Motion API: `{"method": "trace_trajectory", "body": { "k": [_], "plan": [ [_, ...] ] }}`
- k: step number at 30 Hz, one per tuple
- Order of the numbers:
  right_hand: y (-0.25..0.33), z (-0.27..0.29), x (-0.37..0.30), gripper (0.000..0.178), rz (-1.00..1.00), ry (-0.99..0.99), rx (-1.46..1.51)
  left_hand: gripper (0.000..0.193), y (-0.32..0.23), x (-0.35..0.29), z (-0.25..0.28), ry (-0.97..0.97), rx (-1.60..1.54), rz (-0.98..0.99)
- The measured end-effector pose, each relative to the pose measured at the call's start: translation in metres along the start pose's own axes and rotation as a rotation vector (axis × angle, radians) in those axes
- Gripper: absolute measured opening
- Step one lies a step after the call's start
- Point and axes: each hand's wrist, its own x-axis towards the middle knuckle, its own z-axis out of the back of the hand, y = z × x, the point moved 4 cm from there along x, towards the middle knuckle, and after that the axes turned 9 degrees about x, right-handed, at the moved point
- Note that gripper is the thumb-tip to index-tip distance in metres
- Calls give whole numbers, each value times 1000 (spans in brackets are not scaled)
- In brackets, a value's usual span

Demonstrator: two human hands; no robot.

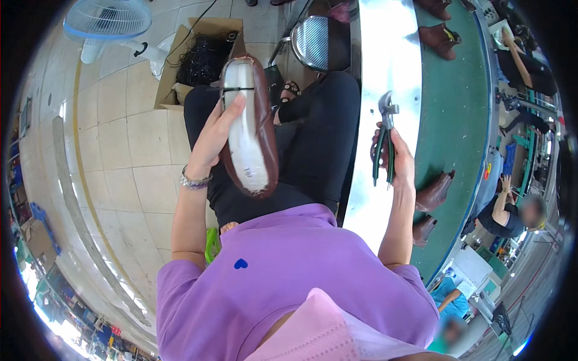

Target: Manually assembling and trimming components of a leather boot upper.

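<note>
My left hand (212,135) grips a brown leather shoe upper (265,138) over my lap, its underside turned up. A long whitish insole (245,150) covers that underside, with the brown leather edge folded round it. One thin black tie (238,89) crosses the insole near its far end, just beyond my thumb. Over the metal bench on the right, my right hand (402,157) is closed round lasting pliers (387,111) with dark green handles. The plier head points away from me and is apart from the shoe.
Beside the shiny metal bench (391,48) runs a green conveyor belt (451,108) carrying brown boots (438,41). A cardboard box (232,27) of black ties stands on the floor beyond my knees, near a fan (108,21). A round stool (312,42) is ahead. Other people work across the belt.
</note>
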Motion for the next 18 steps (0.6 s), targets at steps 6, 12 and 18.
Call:
{"method": "trace_trajectory", "body": {
  "k": [6,12,18],
  "plan": [
    [32,-120,-15,58,-180,458,-86,83,9,14,-14,-31,149,-148],
    [42,-177,-8,65,-169,678,-464,54,-20,25,-9,-21,-193,-366],
    [42,-201,3,65,-329,564,-266,38,-32,43,-16,-73,-73,-384]
  ]
}}
